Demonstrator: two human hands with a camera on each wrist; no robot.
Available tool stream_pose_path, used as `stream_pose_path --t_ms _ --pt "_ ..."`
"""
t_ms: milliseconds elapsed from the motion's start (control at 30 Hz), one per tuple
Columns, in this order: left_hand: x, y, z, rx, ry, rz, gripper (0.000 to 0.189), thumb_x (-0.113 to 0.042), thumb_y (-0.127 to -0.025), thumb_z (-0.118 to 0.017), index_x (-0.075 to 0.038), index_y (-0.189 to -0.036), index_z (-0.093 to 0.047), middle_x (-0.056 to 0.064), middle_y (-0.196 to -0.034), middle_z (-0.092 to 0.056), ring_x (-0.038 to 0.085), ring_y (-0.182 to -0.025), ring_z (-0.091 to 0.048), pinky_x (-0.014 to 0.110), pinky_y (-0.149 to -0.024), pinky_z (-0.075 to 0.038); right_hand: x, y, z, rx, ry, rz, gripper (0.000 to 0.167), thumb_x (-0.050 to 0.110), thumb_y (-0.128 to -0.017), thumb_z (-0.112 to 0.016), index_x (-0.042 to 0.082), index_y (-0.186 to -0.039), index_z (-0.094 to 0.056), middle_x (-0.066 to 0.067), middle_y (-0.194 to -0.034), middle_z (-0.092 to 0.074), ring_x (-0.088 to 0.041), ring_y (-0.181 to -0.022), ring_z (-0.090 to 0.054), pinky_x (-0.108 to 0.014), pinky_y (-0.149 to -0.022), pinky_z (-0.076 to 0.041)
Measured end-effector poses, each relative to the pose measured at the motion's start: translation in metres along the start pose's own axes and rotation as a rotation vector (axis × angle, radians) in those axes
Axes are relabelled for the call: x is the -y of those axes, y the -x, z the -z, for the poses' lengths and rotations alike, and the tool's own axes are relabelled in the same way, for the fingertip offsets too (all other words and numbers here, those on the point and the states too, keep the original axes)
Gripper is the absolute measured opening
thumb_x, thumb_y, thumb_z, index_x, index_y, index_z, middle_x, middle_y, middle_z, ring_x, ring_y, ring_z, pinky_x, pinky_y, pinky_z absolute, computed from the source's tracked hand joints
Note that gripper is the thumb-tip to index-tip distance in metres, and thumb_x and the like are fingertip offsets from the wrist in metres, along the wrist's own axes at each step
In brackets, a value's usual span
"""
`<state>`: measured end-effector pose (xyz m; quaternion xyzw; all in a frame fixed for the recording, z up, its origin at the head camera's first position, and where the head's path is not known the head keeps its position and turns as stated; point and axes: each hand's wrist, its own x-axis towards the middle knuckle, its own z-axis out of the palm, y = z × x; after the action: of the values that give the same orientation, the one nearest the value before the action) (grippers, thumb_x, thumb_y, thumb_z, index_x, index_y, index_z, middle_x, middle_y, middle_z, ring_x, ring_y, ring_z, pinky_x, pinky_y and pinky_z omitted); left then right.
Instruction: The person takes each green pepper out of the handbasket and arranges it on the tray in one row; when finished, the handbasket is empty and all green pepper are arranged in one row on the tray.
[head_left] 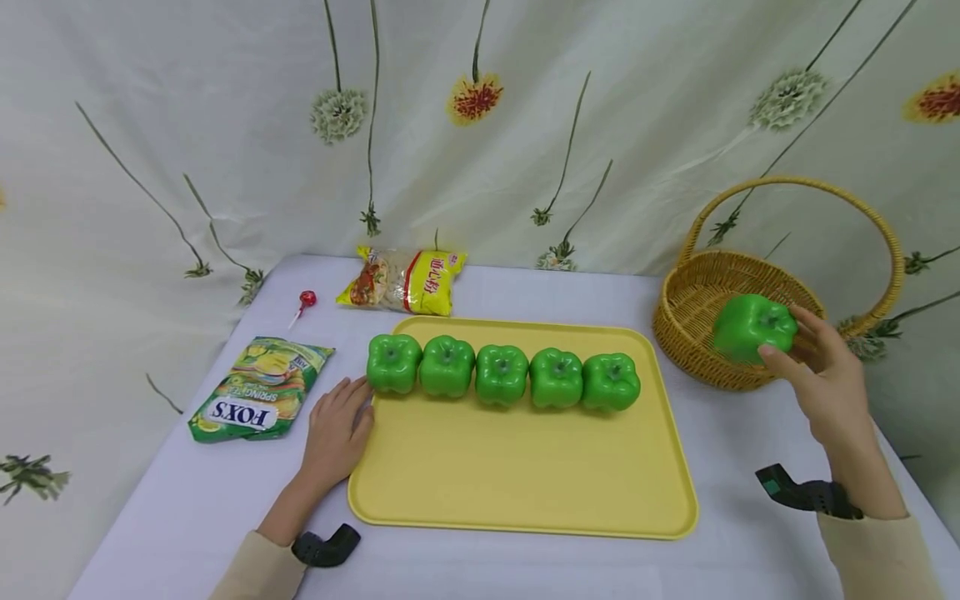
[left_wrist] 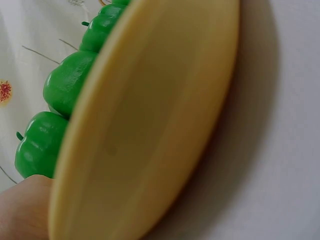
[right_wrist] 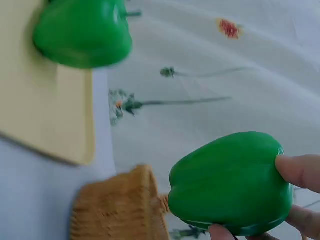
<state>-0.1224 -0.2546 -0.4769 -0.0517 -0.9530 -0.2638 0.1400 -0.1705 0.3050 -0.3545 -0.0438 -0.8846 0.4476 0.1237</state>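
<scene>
My right hand (head_left: 828,379) pinches a green bell pepper (head_left: 753,327) between thumb and fingers, over the front right of the wicker basket (head_left: 686,354). In the right wrist view this pepper (right_wrist: 232,185) shows side-on, with fingertips at its stem end. Several more green bell peppers (head_left: 502,375) stand in a row along the far side of the yellow tray (head_left: 517,467). My left hand (head_left: 337,433) rests at the tray's left edge, fingertips beside the leftmost pepper (head_left: 393,363). In the left wrist view the tray rim (left_wrist: 95,90) hides much of that hand.
Left of the tray lies a green FOX'S candy bag (head_left: 258,390), with a red lollipop (head_left: 307,298) behind it. A yellow pasta packet (head_left: 408,282) lies behind the tray. The basket's tall handle (head_left: 795,181) arches up near the flowered cloth backdrop (head_left: 480,167).
</scene>
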Motion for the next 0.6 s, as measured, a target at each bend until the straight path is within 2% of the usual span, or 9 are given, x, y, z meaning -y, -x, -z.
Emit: stream_pose_path --t_ms 133,267,433,600 --pt "0.0 0.0 0.0 0.001 0.001 0.004 0.043 -0.012 -0.097 -0.046 0.002 -0.138 -0.051 0.025 -0.143 -0.049 0.046 -0.139 -0.033 0.068 -0.111 -0.018 -0.003 0.017 -0.015 0.069 0.014 0.079 0.067 0.018 -0.095 -0.063 0.018 -0.154 -0.031 -0.018 -0.143 -0.042 0.009 -0.105 -0.043 0.0 -0.075 -0.04" --pt "-0.001 -0.001 0.001 0.0 0.0 0.006 0.043 -0.012 -0.097 -0.046 0.002 -0.138 -0.051 0.024 -0.143 -0.049 0.046 -0.139 -0.033 0.068 -0.111 -0.018 -0.004 0.026 -0.031 0.153 0.009 0.146 0.067 0.013 -0.094 -0.064 0.009 -0.153 -0.032 -0.025 -0.14 -0.042 0.014 -0.102 -0.042 -0.002 -0.075 -0.043" --pt "-0.002 0.0 0.002 0.001 0.004 0.008 0.043 -0.011 -0.097 -0.046 0.003 -0.138 -0.051 0.025 -0.143 -0.049 0.046 -0.138 -0.033 0.068 -0.111 -0.018 -0.004 0.028 -0.044 0.223 -0.02 0.179 0.065 0.012 -0.094 -0.065 0.007 -0.151 -0.034 -0.016 -0.138 -0.048 0.013 -0.104 -0.044 -0.004 -0.078 -0.043" --pt "-0.003 0.0 0.002 0.004 0.004 0.005 0.043 -0.011 -0.097 -0.046 0.003 -0.138 -0.051 0.025 -0.143 -0.049 0.047 -0.138 -0.033 0.068 -0.111 -0.018 -0.005 0.028 -0.053 0.266 -0.029 0.185 0.065 0.014 -0.094 -0.065 0.006 -0.151 -0.035 -0.025 -0.142 -0.045 0.016 -0.106 -0.041 -0.005 -0.079 -0.042"
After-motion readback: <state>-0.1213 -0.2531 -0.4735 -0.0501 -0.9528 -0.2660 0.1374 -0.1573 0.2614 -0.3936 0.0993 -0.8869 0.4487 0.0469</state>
